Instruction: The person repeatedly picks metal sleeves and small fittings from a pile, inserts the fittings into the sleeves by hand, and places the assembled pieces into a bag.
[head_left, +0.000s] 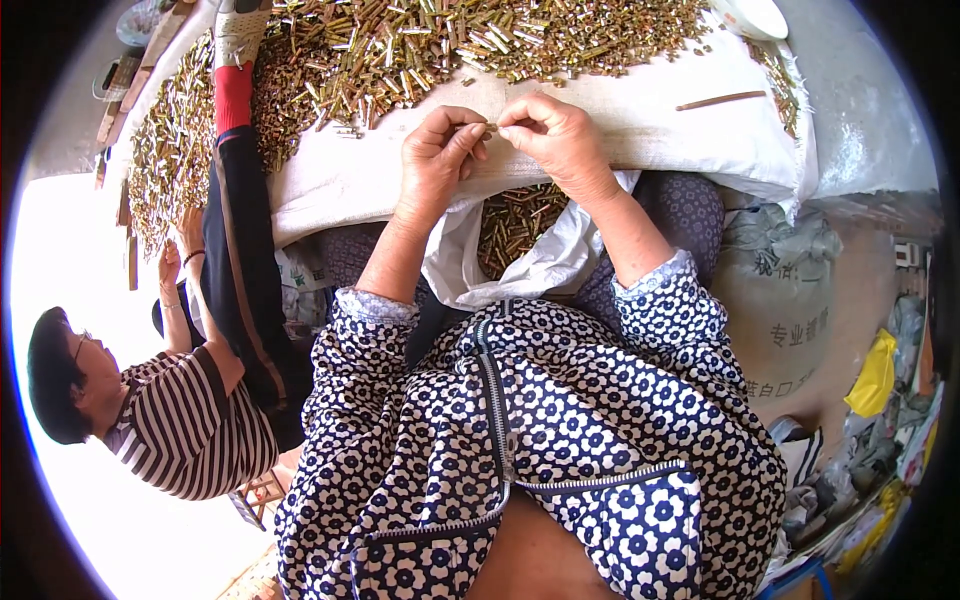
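Note:
In front of me, over the white cloth point(640, 125), my left hand point(438, 155) and my right hand point(552, 138) meet fingertip to fingertip. Both are closed in a pinch on a small brass-coloured metal piece point(490, 127), mostly hidden by the fingers. Just beyond them a wide heap of small brass-coloured tubular pieces point(400, 50) covers the far part of the cloth. Below my wrists, a white bag point(448, 268) lies open on my lap and holds more such metal pieces point(515, 228).
A thin brown stick point(720, 100) lies on the cloth at the right. A white bowl point(752, 15) stands at the far right. On the left a co-worker in a striped shirt point(200, 430) reaches to the heap's edge; a dark-trousered leg point(240, 230) stretches beside me. Plastic bags point(780, 240) lie right.

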